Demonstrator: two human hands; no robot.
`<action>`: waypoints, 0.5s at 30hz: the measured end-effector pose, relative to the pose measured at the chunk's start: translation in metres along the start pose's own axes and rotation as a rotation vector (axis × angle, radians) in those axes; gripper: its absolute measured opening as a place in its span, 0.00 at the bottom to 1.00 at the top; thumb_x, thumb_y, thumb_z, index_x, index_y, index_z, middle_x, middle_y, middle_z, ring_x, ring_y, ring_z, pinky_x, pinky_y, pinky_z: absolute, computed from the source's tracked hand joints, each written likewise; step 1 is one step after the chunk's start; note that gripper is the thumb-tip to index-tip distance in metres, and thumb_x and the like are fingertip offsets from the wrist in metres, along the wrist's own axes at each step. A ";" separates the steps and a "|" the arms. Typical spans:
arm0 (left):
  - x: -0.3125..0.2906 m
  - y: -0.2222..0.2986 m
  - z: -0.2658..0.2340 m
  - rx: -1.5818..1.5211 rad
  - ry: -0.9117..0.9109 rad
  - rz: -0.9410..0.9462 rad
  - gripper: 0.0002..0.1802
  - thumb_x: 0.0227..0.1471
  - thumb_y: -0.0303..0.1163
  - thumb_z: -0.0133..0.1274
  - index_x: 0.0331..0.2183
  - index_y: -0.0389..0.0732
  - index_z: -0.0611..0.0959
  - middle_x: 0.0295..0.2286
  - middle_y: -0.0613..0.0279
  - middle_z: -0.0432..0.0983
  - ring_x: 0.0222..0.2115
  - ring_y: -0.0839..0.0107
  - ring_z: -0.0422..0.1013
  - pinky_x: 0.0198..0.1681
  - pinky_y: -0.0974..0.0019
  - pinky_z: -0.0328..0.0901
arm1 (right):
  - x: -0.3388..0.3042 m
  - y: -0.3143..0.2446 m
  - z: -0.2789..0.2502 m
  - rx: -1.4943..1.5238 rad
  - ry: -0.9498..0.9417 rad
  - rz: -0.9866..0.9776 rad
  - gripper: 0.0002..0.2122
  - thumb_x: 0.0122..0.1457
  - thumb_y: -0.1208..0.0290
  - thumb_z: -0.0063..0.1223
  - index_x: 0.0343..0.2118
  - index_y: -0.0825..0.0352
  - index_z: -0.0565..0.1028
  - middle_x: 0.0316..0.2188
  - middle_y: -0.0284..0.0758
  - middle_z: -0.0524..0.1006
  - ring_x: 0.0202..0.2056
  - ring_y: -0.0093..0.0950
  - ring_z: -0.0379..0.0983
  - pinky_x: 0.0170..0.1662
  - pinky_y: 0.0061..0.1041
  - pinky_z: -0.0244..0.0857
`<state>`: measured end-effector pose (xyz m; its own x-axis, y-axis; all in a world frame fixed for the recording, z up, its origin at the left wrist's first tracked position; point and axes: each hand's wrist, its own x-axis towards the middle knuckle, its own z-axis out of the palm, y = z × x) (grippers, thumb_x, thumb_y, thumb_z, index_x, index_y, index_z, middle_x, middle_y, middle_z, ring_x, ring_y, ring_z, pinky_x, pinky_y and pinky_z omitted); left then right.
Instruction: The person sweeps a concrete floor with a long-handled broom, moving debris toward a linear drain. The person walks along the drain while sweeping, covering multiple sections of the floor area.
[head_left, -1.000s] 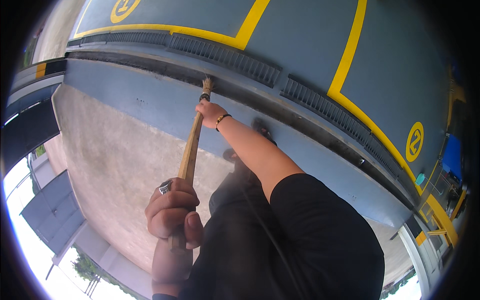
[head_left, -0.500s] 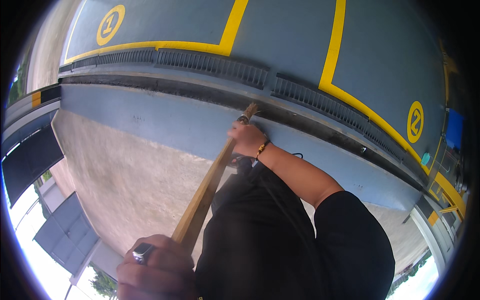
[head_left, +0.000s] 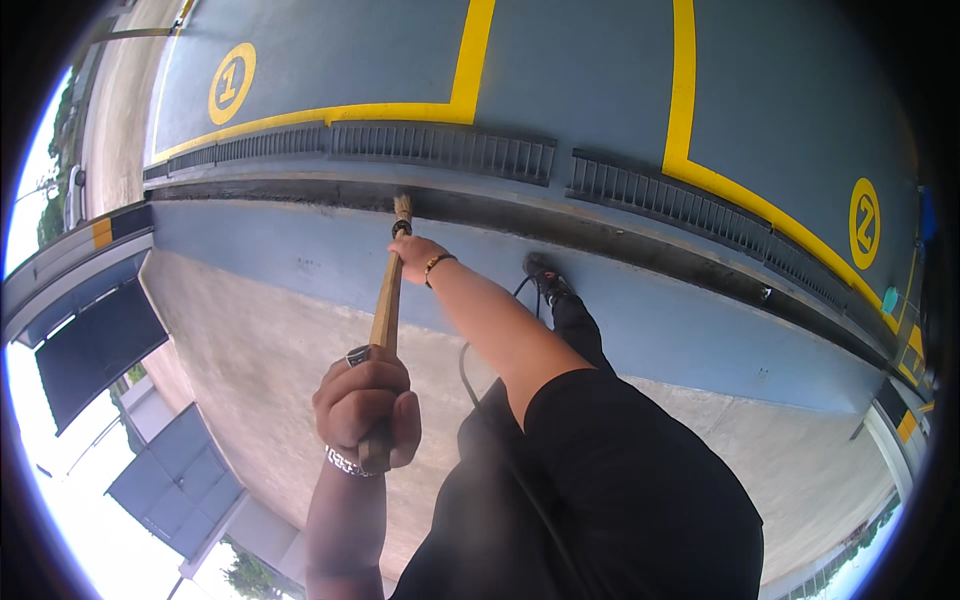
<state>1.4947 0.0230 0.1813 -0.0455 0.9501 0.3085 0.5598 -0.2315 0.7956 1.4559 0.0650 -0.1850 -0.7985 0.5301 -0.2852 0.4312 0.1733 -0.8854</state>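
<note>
Tan stick broom w/ squared wooden handle slants away from the body, bristle end at the near edge of a dark, narrow, recessed floor channel. Can't tell if tips touch the channel bottom.

L hand, w/ chunky silver-and-black ring & silver link bracelet, grips the butt end: fingers curled tight round the wood, thumb alongside. R hand, w/ dark beaded bracelet, has fingers wrapped round the shaft just behind the black binding. Hands set well apart prob. for leverage: R close to the head to steer it, L at the end to steady.

Materials: bristles pale, dry, stiff-looking, short tuft; handle smooth, hard-edged. Channel walls look rough, stained. Black slatted grates lie alongside on the far side, prob. beside it so the channel stays open. Near side: matte blue-grey painted strip, then mottled bare concrete. Dark shoe stands on the painted strip, R of the broom.
</note>
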 end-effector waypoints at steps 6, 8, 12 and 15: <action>0.051 -0.019 -0.018 -0.504 0.299 -0.162 0.10 0.60 0.27 0.48 0.26 0.42 0.68 0.17 0.63 0.62 0.16 0.75 0.60 0.17 0.71 0.57 | -0.079 0.032 -0.086 -0.270 -0.204 -0.011 0.13 0.54 0.60 0.54 0.35 0.65 0.80 0.37 0.42 0.80 0.44 0.41 0.77 0.48 0.40 0.72; 0.083 -0.019 -0.011 -0.548 0.341 -0.200 0.07 0.59 0.26 0.46 0.27 0.40 0.70 0.19 0.59 0.66 0.16 0.74 0.59 0.18 0.70 0.58 | -0.097 0.035 -0.127 -0.293 -0.199 0.010 0.15 0.55 0.59 0.53 0.38 0.66 0.80 0.36 0.44 0.81 0.43 0.42 0.78 0.48 0.41 0.72; 0.147 -0.015 0.018 -0.504 0.232 -0.138 0.07 0.58 0.29 0.49 0.30 0.36 0.76 0.18 0.59 0.65 0.18 0.69 0.65 0.23 0.66 0.61 | -0.109 0.052 -0.181 -0.303 -0.179 0.077 0.15 0.55 0.59 0.52 0.37 0.66 0.79 0.34 0.45 0.81 0.41 0.44 0.77 0.47 0.41 0.71; 0.184 0.032 0.025 -0.535 0.266 -0.074 0.10 0.56 0.34 0.54 0.27 0.41 0.74 0.18 0.64 0.67 0.17 0.74 0.64 0.22 0.70 0.61 | -0.110 0.013 -0.230 -0.254 -0.132 0.052 0.14 0.55 0.60 0.52 0.37 0.65 0.79 0.32 0.45 0.81 0.38 0.44 0.78 0.45 0.41 0.71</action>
<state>1.5250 0.1952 0.2507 -0.3125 0.8990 0.3069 0.0558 -0.3051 0.9507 1.6463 0.1998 -0.0805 -0.8134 0.4337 -0.3878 0.5509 0.3597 -0.7531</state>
